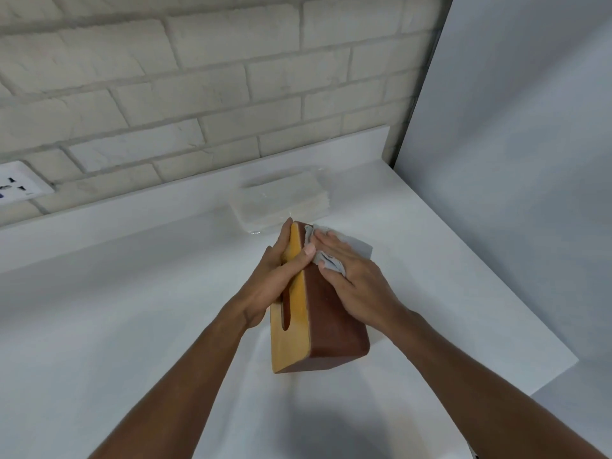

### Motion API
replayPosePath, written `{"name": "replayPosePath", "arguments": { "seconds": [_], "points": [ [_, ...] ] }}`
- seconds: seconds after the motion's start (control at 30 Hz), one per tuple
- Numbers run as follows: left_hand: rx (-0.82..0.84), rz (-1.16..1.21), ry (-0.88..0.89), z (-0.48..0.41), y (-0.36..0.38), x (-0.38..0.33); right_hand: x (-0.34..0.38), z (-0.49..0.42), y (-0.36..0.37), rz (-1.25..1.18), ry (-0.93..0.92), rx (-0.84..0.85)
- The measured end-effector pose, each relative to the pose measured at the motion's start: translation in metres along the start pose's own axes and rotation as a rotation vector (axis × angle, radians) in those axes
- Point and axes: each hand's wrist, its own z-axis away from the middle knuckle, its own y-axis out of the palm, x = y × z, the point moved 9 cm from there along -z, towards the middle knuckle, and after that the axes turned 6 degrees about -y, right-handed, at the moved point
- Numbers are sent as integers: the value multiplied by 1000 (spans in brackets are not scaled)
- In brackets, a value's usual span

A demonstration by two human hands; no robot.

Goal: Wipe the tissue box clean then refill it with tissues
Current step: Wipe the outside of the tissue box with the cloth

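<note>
Pale brick wall (198, 77) backs a white bench (132, 293), with a wall socket (20, 187) at the left edge and a plain white panel (513, 160) closing off the right. The wooden tissue box (328, 326) stands near the middle of the bench, tipped onto a long side, so its yellow slotted top faces left and a reddish-brown side faces up. The person's left grip (275, 276) is wrapped round the box's far end, with the palm against the slotted top and the thumb hooked over the edge onto the brown side. The right grip (354, 276) lies spread flat, fingers straight, pressing a grey cloth (331, 261) onto the brown side near its far end. Just behind the box, close to the wall, lies a clear-wrapped pack of tissues (281, 200).
</note>
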Motion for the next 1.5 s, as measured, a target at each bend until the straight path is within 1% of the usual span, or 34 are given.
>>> {"name": "replayPosePath", "arguments": {
  "seconds": [0.13,0.2,0.27,0.37,0.47,0.5,0.57,0.63,0.67,0.73,0.83,0.9,0.97,1.0,1.1,1.2,1.3,1.4,1.5],
  "points": [
    [51,-1,-43,0,-5,-1,-5,-5,-4,-48,38,-31],
    [47,-24,-42,-1,-4,-3,-13,-14,-10,-104,90,-61],
    [33,-22,-32,-1,-3,-4,-15,-26,-12,-121,112,-45],
    [30,-23,-25,-2,-3,-4,-3,-31,-7,-111,22,13],
    [28,-19,-28,-2,-5,-1,1,-18,-9,-128,-55,62],
    [24,-21,-18,-3,-5,-1,-4,-13,-11,-126,-58,77],
    [18,-13,-3,-4,-3,-1,-23,-9,-21,-136,6,51],
    [-13,-23,-6,-7,-1,1,-37,-8,-29,-131,105,3],
    [-36,-41,-8,-8,0,3,-37,-6,-27,-99,121,-2],
    [-92,-53,12,-12,-1,10,-24,4,-15,-50,52,18],
    [-162,13,29,-21,-5,21,-7,28,2,-118,-100,66],
    [-186,25,12,-27,-7,24,-15,29,-7,-179,-47,16],
    [-224,17,-6,-31,-8,22,-25,22,-17,-162,66,-36],
    [-246,6,-6,-32,-7,20,-26,18,-18,-129,86,-42],
    [-305,-10,21,-34,-6,16,-12,15,-10,-38,-7,-27],
    [-322,-20,20,-34,-7,19,0,29,0,-61,-84,11],
    [-312,1,31,-32,-8,20,12,41,2,-88,-173,97],
    [-314,-28,13,-31,-6,18,-2,31,-13,-72,-123,53],
    [-327,-13,25,-32,-5,17,0,17,-12,23,-74,6]
  ]
}}
